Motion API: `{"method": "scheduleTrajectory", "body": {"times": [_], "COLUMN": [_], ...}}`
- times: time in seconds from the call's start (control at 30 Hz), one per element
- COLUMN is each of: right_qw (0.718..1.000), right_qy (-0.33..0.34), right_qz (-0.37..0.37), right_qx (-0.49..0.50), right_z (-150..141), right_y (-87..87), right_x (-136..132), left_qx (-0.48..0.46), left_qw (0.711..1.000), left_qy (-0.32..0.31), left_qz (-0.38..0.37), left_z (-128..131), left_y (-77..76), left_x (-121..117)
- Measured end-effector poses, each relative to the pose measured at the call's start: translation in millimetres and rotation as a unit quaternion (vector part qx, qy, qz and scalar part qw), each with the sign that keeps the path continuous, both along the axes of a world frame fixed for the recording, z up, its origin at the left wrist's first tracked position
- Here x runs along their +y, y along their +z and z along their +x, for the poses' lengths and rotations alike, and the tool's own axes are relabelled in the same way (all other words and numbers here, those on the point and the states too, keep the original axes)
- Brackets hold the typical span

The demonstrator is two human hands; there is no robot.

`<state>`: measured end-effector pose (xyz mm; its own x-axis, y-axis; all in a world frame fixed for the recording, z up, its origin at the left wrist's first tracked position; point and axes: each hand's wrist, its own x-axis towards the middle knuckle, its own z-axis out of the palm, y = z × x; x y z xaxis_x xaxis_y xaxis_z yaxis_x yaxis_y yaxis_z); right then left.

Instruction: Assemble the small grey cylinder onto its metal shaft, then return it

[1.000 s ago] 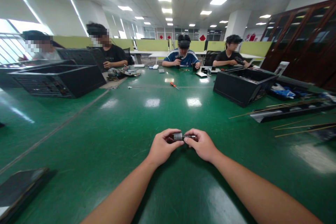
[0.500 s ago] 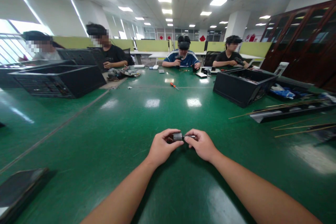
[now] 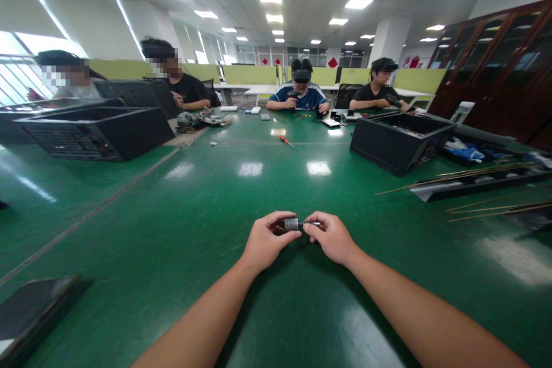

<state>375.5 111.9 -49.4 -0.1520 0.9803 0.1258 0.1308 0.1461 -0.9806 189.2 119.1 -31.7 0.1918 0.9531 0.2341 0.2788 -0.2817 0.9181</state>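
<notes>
Both my hands meet over the green table near its front middle. My left hand is closed around a small grey metal cylinder. My right hand pinches a thin dark shaft that sticks out of the cylinder's right end. Most of the shaft and the cylinder's left end are hidden by my fingers.
A black computer case lies at the left, another black case at the right. Thin wooden sticks and a black panel lie far right. A dark flat object sits at the near left. A red screwdriver lies mid-table. Several people sit at the far side.
</notes>
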Motion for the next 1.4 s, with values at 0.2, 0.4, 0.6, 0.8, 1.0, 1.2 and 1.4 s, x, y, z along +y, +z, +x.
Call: {"method": "scheduleTrajectory", "body": {"times": [0.2, 0.4, 0.6, 0.8, 1.0, 1.2, 1.4], "right_qw": [1.0, 0.999, 0.999, 1.0, 1.0, 0.999, 0.999], "right_qy": [-0.005, -0.008, -0.002, -0.014, -0.011, -0.013, -0.022], "right_qz": [0.03, 0.037, 0.018, 0.02, 0.019, 0.009, -0.004], "right_qx": [0.004, 0.013, 0.036, -0.005, 0.022, 0.04, 0.026], "right_z": [0.3, 1.8, 0.6, -0.2, 0.0, -0.5, 1.1], "right_y": [-2.5, -7.2, -7.2, -1.3, -3.9, -4.9, -0.9], "right_x": [0.5, 2.3, 1.7, 1.0, 2.5, 2.4, 1.1], "left_qx": [-0.022, -0.051, -0.04, -0.048, -0.065, -0.069, -0.072], "left_qw": [1.0, 0.998, 0.999, 0.998, 0.997, 0.997, 0.996], "left_qy": [0.006, 0.005, 0.003, 0.001, -0.005, -0.003, -0.004], "left_qz": [-0.009, -0.026, -0.024, -0.034, -0.043, -0.045, -0.051], "left_z": [0.4, 0.1, -0.8, -0.1, -0.4, -0.3, -0.7], "left_y": [2.0, -2.8, -2.5, -1.8, -3.8, -3.8, -4.7], "left_x": [-1.1, 1.7, 2.3, 1.5, 3.6, 3.9, 4.0]}}
